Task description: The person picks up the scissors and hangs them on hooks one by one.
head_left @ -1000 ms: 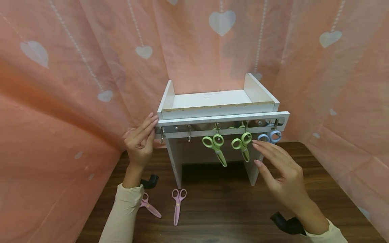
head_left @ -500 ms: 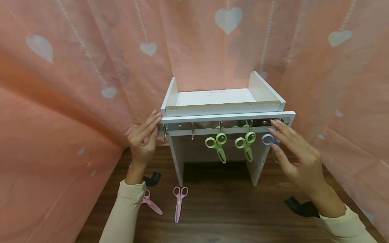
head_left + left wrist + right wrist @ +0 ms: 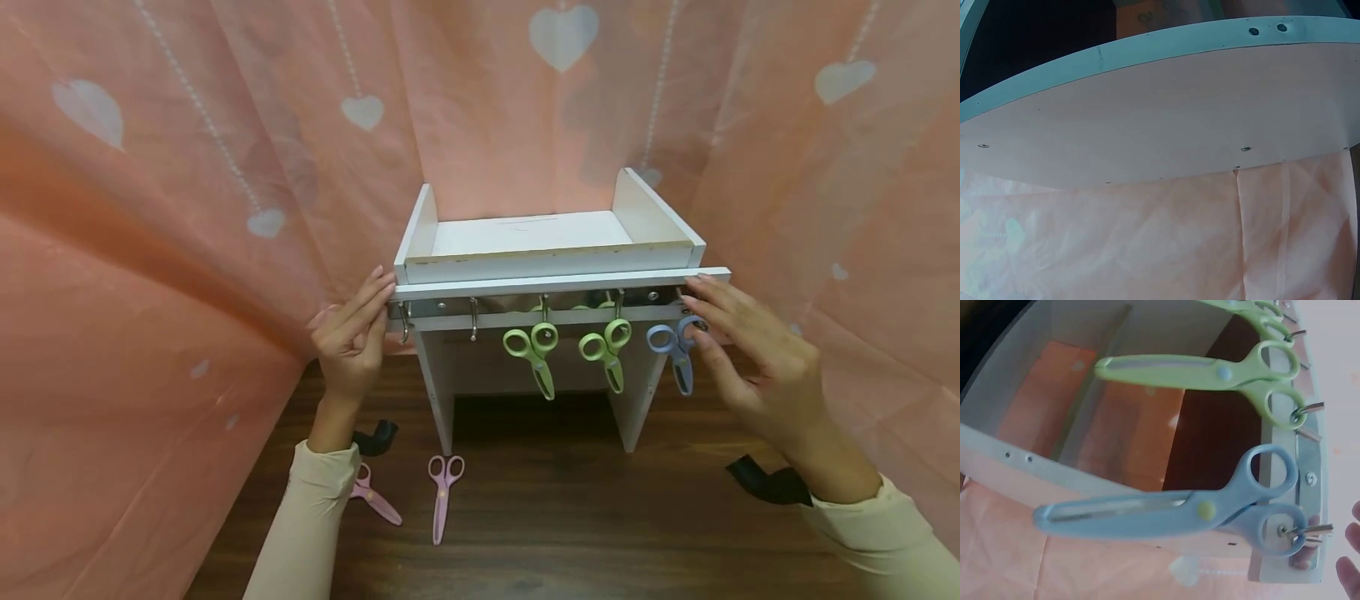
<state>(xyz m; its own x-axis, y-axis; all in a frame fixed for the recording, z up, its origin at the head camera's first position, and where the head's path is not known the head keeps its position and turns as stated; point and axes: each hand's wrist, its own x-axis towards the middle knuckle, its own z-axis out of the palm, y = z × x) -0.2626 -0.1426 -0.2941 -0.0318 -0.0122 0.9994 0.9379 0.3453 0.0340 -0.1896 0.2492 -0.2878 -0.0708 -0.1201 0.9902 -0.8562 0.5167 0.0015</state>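
Blue scissors [image 3: 678, 350] hang by one finger loop from the rightmost hook [image 3: 1310, 529] of a white hook rack [image 3: 562, 282]. My right hand [image 3: 772, 367] is at that end of the rack, fingers extended beside the loop; in the right wrist view its fingertips [image 3: 1350, 575] are apart from the scissors. Two green scissors, one in the middle [image 3: 537, 354] and one nearer the blue pair [image 3: 606, 350], hang from neighbouring hooks. With mostly straight fingers, my left hand [image 3: 348, 350] touches the rack's left end. The left wrist view shows a white side panel [image 3: 1147, 119], not the hand.
Bare hooks, one at the far left [image 3: 405, 323] and one beside it [image 3: 473, 320], are on the rack. Pink scissors [image 3: 441, 500] and a second pink pair [image 3: 377, 502], partly behind the left wrist, lie on the wooden table [image 3: 570, 517]. A white shelf [image 3: 536, 233] stands behind.
My right hand has moved right, from beside the green scissors, past the blue scissors, to the rack's right end. My left hand stays at the left end.
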